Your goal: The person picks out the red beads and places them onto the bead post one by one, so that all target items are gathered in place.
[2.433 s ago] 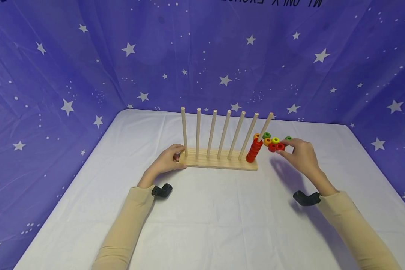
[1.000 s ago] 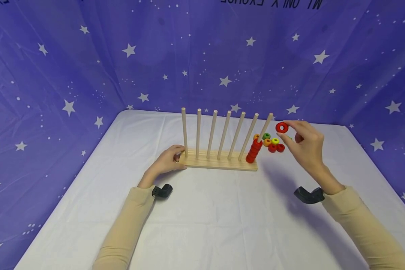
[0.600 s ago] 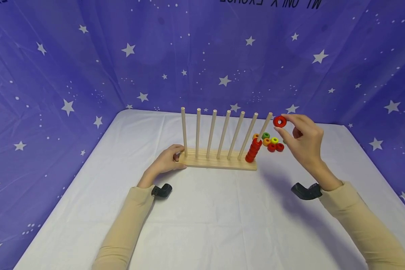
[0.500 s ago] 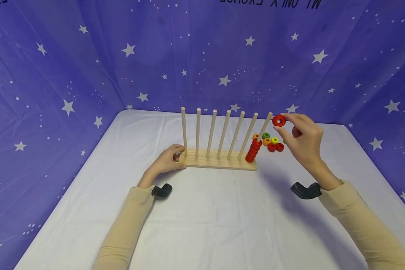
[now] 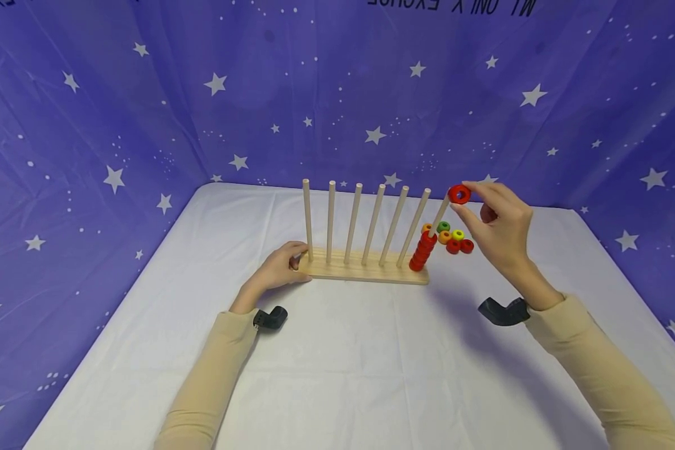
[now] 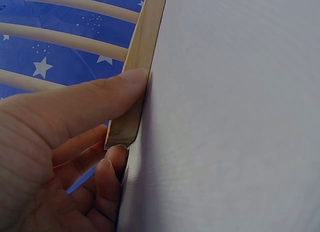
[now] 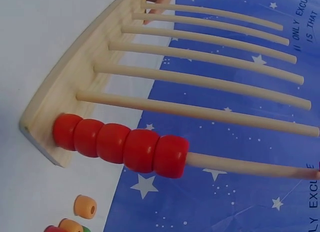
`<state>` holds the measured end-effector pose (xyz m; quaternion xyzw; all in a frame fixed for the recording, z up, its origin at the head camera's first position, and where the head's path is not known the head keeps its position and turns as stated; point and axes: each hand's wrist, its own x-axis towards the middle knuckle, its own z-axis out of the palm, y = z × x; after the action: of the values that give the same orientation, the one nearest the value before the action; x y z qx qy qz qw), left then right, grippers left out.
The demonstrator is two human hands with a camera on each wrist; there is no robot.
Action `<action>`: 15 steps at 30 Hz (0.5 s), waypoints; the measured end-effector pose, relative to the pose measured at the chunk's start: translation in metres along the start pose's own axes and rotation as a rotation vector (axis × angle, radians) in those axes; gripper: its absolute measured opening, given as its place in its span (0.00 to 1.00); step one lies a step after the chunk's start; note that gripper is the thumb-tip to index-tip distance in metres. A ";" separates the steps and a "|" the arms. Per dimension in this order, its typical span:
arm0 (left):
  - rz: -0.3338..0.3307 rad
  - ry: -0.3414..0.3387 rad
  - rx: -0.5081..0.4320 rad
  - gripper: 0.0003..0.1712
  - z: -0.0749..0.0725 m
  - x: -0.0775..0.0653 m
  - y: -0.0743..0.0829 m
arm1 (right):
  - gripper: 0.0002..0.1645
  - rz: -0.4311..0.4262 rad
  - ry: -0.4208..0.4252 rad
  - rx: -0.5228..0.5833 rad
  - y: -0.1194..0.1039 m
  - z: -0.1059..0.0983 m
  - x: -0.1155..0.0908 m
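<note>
A wooden peg stand [image 5: 349, 270] with a row of several upright pegs rests on the white cloth. My left hand [image 5: 278, 265] grips its left end; in the left wrist view the thumb lies along the front edge of the base [image 6: 141, 47], fingers curled at the end. Between thumb and forefinger my right hand [image 5: 503, 228] pinches a red bead [image 5: 454, 189] right at the top of the rightmost peg [image 5: 440, 215], overlapping its tip. Several red beads [image 7: 141, 150] are stacked at the bottom of that peg. The other pegs are bare.
Loose beads lie on the cloth [image 5: 360, 362] behind and right of the stand: a green bead [image 5: 444, 226], a yellow bead [image 5: 458, 235], an orange bead [image 5: 445, 237] and a red bead [image 5: 467, 246] among them. A purple star-printed curtain [image 5: 337, 94] hangs around the table.
My right hand has lifted a red bead from the loose beads and carried it up and left to the top of the rightmost peg. My left hand stays on the stand.
</note>
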<state>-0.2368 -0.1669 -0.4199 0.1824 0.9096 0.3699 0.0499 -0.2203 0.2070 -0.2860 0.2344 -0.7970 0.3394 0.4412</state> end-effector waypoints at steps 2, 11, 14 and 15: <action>-0.001 0.002 -0.002 0.43 0.000 0.000 0.000 | 0.22 0.003 -0.009 0.002 -0.001 0.001 0.002; -0.014 -0.005 -0.021 0.43 0.000 0.000 0.000 | 0.21 0.023 -0.062 -0.028 0.000 0.006 0.005; -0.012 -0.003 -0.020 0.43 -0.001 -0.001 0.001 | 0.21 0.039 -0.062 -0.035 0.000 0.007 0.006; -0.012 -0.002 -0.021 0.43 -0.001 -0.001 0.002 | 0.21 0.045 -0.062 -0.036 0.000 0.007 0.006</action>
<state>-0.2359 -0.1669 -0.4180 0.1768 0.9068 0.3789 0.0547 -0.2272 0.2009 -0.2836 0.2191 -0.8213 0.3273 0.4127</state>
